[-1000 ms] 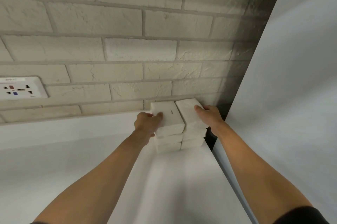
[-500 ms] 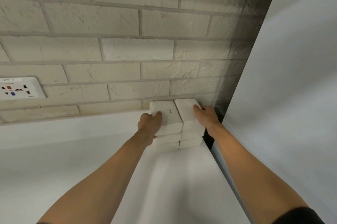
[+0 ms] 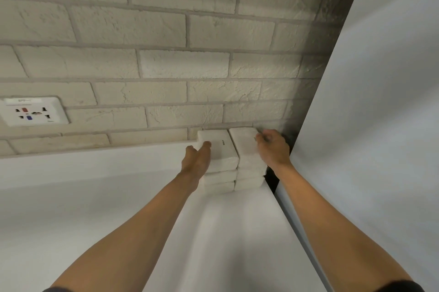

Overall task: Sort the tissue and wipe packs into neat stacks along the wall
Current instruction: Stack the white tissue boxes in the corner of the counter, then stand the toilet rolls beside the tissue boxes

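Two stacks of white tissue packs stand side by side against the brick wall [image 3: 166, 66], each three packs high. The left stack [image 3: 222, 163] has small dark print on its top pack. The right stack [image 3: 247, 158] sits closest to the corner. My left hand [image 3: 196, 159] presses flat against the left side of the left stack, thumb resting on the top pack. My right hand [image 3: 273, 149] lies over the right edge of the right stack's top pack, fingers curled. Neither hand lifts a pack.
The packs rest on a white counter [image 3: 118, 208]. A tall white panel [image 3: 380, 125] rises on the right, with a dark gap [image 3: 273, 180] between it and the counter. A wall socket [image 3: 33, 111] sits at the left.
My right hand has slid back along the right stack's top toward the wall and curled. My left hand stays against the left stack. The stacks look more squared.
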`<state>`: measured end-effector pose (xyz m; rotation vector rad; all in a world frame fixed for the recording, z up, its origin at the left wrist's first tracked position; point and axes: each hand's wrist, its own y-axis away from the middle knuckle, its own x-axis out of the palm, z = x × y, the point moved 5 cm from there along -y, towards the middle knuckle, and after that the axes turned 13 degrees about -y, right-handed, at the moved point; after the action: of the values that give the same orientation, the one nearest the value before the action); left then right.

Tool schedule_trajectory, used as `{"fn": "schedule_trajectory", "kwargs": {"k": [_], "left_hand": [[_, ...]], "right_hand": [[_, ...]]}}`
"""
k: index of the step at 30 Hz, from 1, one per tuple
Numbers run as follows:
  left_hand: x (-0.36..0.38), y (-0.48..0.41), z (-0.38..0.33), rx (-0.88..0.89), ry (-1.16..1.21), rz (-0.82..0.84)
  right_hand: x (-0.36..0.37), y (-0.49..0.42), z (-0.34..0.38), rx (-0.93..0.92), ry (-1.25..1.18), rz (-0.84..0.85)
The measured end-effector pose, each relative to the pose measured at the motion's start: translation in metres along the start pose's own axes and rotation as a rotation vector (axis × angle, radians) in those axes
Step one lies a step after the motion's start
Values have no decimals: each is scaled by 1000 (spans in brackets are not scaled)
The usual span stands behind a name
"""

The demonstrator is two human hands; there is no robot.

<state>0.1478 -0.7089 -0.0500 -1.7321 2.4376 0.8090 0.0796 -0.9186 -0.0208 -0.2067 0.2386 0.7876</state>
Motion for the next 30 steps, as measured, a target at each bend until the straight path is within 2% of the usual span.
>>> {"fn": "schedule_trajectory", "kwargs": {"k": [7, 11, 20, 30], "left_hand": [[-45, 43, 6, 140, -94, -102], [-80, 69, 17, 192, -178, -146], [-190, 128, 59, 306, -318, -303], [-352, 162, 142, 359, -604, -387]], "right_hand": [[17, 54, 51, -235, -22, 39], [43, 102, 70, -227, -122, 155], [127, 205, 101, -239, -177, 348], [279, 330, 130, -279, -197, 566]]}}
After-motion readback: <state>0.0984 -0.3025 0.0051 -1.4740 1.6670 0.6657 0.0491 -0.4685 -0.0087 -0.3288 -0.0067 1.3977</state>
